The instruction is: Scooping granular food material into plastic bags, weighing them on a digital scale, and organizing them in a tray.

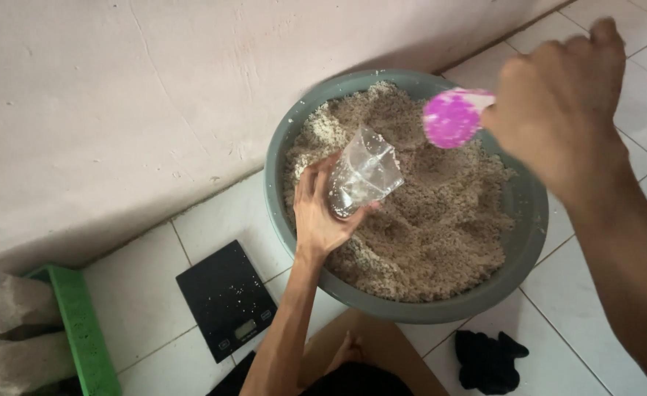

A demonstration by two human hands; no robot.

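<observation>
Gripping a clear bag point(364, 172), left fingers point(322, 192) curl; right fingers point(558, 110) clutch a blurred pink scoop point(451, 117).

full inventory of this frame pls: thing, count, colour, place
basin: 1, grey-green, on the floor by the wall, centre
grainy mix: 1 heap, beige, filling the basin
plastic bag: 1, clear, over the mix, in the left hand
scoop: 1, pink, above the basin, in the right hand
scale: 1, black, on the tiles left of the basin
cloth: 1, black, on the tiles below the basin
crate: 1, green, lower left
left hand: grips the bag
right hand: grips the scoop handle
</observation>
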